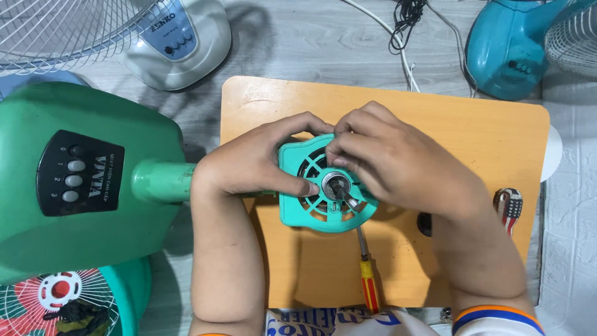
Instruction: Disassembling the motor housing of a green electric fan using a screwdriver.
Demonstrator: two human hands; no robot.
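A teal fan motor housing [298, 208] with a round grille and a metal shaft [341, 190] sticking up from its centre stands over an orange board [485, 134]. It joins a green neck [158, 180] that runs left to a green fan base [81, 180] with push buttons. My left hand [252, 163] grips the housing's left side, thumb by the shaft collar. My right hand [388, 158] rests on the housing's upper right, its fingers curled over the top edge and close to the shaft.
A screwdriver [368, 283] with a yellow and red handle lies on the board below the housing. A striped tool handle [510, 208] sits at the board's right edge. A white fan base [180, 40], a blue fan base [507, 53], cables [407, 15] and wire guards surround it.
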